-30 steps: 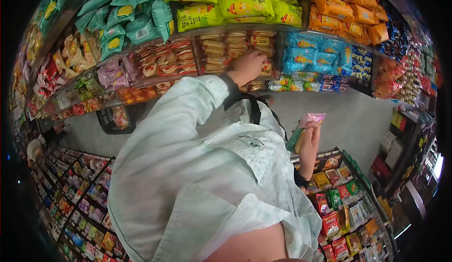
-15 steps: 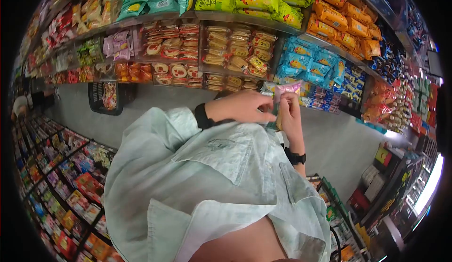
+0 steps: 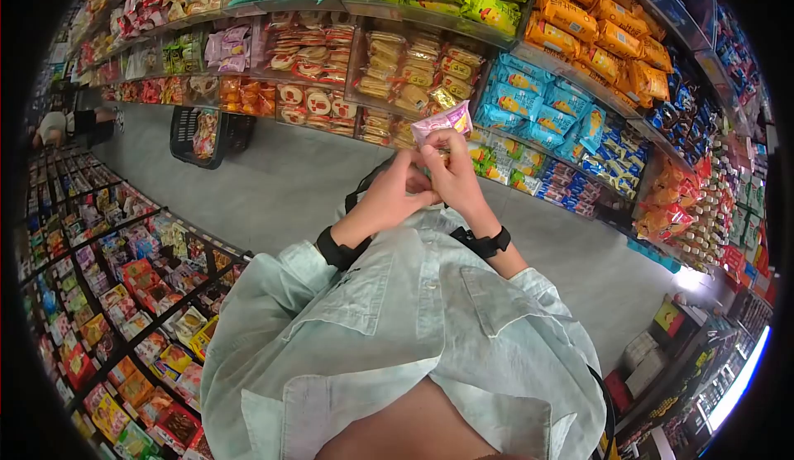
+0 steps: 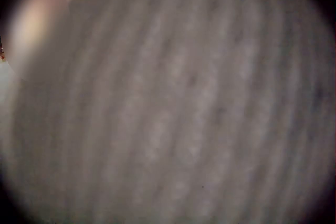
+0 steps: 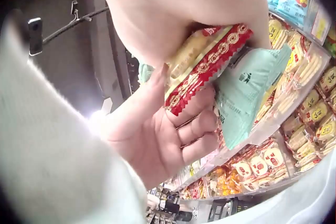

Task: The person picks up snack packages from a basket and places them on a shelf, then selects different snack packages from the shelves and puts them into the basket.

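Over the grey floor (image 3: 289,171), I have both hands meeting. The left hand (image 3: 385,200) seems to pinch a red-edged packet (image 5: 210,69) between thumb and fingers, judging by the right wrist view; the right hand (image 3: 453,177) grips a pink packet (image 3: 442,121), with a teal packet (image 5: 244,95) tucked against it, apparently in the same hold. That bundle worries me: slick wrappers overlap, so if the right fingers loosen to take in another, the teal one could slip and fall. Squeezing harder might crush what's inside. The basket (image 3: 236,133) stands well off to the left and would catch nothing. My left wrist view gives only blurred grey ribbing (image 4: 168,108), so I can't verify that pinch there.
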Motion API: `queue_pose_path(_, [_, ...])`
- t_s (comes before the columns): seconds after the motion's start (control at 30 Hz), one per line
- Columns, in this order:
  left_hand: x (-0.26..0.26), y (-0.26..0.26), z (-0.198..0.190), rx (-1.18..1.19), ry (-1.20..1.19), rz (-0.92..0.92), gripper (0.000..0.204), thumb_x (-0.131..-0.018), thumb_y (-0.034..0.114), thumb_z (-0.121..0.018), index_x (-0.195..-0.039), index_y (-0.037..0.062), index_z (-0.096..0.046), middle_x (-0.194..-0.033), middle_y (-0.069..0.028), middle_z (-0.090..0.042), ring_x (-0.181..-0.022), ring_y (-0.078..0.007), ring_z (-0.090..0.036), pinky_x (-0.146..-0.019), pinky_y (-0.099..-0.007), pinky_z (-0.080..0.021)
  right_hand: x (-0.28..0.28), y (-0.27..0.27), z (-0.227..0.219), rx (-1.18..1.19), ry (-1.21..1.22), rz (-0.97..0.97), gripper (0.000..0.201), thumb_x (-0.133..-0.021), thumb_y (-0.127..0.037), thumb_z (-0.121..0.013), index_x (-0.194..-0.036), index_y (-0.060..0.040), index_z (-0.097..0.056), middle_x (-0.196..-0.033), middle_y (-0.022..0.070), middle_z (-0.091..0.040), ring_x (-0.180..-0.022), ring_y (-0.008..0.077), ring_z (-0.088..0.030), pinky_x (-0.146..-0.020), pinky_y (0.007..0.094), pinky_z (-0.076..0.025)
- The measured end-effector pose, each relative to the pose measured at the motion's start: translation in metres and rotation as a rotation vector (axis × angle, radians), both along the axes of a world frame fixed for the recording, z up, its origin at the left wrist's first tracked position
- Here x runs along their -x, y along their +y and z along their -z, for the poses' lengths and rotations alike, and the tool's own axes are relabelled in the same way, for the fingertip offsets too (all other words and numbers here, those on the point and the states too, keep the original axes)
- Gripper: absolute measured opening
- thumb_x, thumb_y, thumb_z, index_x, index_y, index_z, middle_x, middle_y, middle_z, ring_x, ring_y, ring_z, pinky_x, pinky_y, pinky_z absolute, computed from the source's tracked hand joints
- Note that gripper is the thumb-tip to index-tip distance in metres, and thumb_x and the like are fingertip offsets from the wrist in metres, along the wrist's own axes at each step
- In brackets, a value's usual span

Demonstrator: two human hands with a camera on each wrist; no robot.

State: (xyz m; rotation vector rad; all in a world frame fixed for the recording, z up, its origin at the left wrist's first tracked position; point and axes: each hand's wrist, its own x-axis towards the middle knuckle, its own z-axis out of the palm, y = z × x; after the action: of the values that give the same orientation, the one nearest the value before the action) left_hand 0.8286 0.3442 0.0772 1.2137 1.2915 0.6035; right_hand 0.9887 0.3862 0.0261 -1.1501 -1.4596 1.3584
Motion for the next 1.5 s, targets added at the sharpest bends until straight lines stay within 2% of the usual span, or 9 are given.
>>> queue_pose_path(0.4, [0.02,0.088,0.014,-0.036,-0.201,0.376,0.05,-0.085,0.005,-0.075,-0.131,0.002,-0.056,-0.093,-0.0012,-0.061,-0.086,-0.0118,-0.061,-0.082,-0.0299,-0.052,-0.043,0.014,-0.019,0.044,-0.053,0.513,0.012,-0.107,-0.015,-0.057,-0.111,-0.0032,-0.056,-0.105,0.0041,-0.055,-0.102,0.0157,-0.052,-0.094,0.0298,-0.043])
queue_pose_path(0.53, [0.046,0.146,0.044,-0.155,0.017,0.366,0.051,-0.089,0.006,-0.072,-0.139,0.0069,-0.058,-0.093,-0.0011,-0.062,-0.085,-0.0113,-0.06,-0.079,-0.0294,-0.052,-0.061,-0.008,-0.017,0.078,-0.119,0.663,0.011,-0.107,-0.014,-0.056,-0.109,-0.0035,-0.055,-0.105,0.0027,-0.055,-0.1,0.013,-0.05,-0.092,0.0277,-0.042])
queue_pose_path(0.7, [0.052,0.217,0.087,-0.547,0.458,0.501,0.043,-0.094,0.017,-0.064,-0.137,0.0178,-0.065,-0.114,-0.0143,-0.063,-0.102,-0.0353,-0.066,-0.088,-0.0425,-0.054,-0.052,-0.058,-0.009,0.183,-0.09,0.855,0.007,-0.106,-0.01,-0.057,-0.108,-0.0041,-0.054,-0.105,0.002,-0.055,-0.099,0.0121,-0.051,-0.091,0.0263,-0.043])
queue_pose_path(0.87, [0.021,0.258,0.143,-0.473,0.545,0.761,0.041,-0.096,0.02,-0.06,-0.136,0.0141,-0.063,-0.129,-0.0183,-0.063,-0.119,-0.0391,-0.062,-0.098,-0.048,-0.053,-0.016,-0.091,-0.017,0.225,-0.161,1.001,0.012,-0.099,-0.006,-0.067,-0.105,-0.0054,-0.056,-0.104,0.0019,-0.056,-0.102,0.0131,-0.054,-0.093,0.0267,-0.043])
queue_pose_path(1.0, [-0.003,0.25,0.134,-0.48,0.521,0.778,0.051,-0.092,0.024,-0.065,-0.14,0.0089,-0.058,-0.135,-0.0209,-0.058,-0.125,-0.0415,-0.058,-0.102,-0.0498,-0.05,0.007,-0.098,-0.034,0.251,-0.194,0.95,0.015,-0.097,-0.002,-0.068,-0.105,-0.0051,-0.056,-0.104,0.0029,-0.057,-0.101,0.0138,-0.055,-0.095,0.0276,-0.043])
queue_pose_path(1.17, [0.002,0.217,0.126,-0.701,0.373,0.567,0.051,-0.088,0.028,-0.072,-0.135,0.0112,-0.061,-0.13,-0.0182,-0.058,-0.121,-0.043,-0.056,-0.1,-0.0519,-0.049,0.016,-0.094,-0.042,0.265,-0.205,0.846,0.013,-0.097,0.001,-0.065,-0.106,-0.0045,-0.056,-0.104,0.0026,-0.058,-0.101,0.0141,-0.056,-0.095,0.0294,-0.045])
queue_pose_path(1.37, [0.018,0.147,0.071,-0.621,0.14,0.565,0.054,-0.092,0.033,-0.072,-0.138,0.0075,-0.06,-0.133,-0.0179,-0.06,-0.124,-0.0378,-0.056,-0.106,-0.0467,-0.045,0.015,-0.085,-0.031,0.281,-0.188,0.47,0.014,-0.096,0.004,-0.064,-0.105,-0.0039,-0.057,-0.105,0.0064,-0.059,-0.102,0.0201,-0.058,-0.094,0.0326,-0.047])
queue_pose_path(1.43, [0.023,0.122,0.056,-0.46,0.003,0.601,0.057,-0.096,0.036,-0.069,-0.143,0.0072,-0.056,-0.136,-0.0189,-0.06,-0.125,-0.0349,-0.059,-0.104,-0.045,-0.048,0.016,-0.081,-0.026,0.212,-0.256,0.315,0.014,-0.097,0.003,-0.064,-0.106,-0.004,-0.056,-0.106,0.0067,-0.059,-0.102,0.0209,-0.058,-0.093,0.0325,-0.047])
queue_pose_path(1.5, [0.028,0.1,0.047,-0.278,-0.039,0.639,0.058,-0.101,0.039,-0.063,-0.147,0.0069,-0.051,-0.127,-0.0189,-0.068,-0.11,-0.0323,-0.069,-0.092,-0.0414,-0.055,0.018,-0.079,-0.033,0.12,-0.321,0.188,0.013,-0.099,0.001,-0.062,-0.108,-0.0043,-0.055,-0.106,0.0052,-0.057,-0.102,0.0191,-0.058,-0.093,0.031,-0.047])
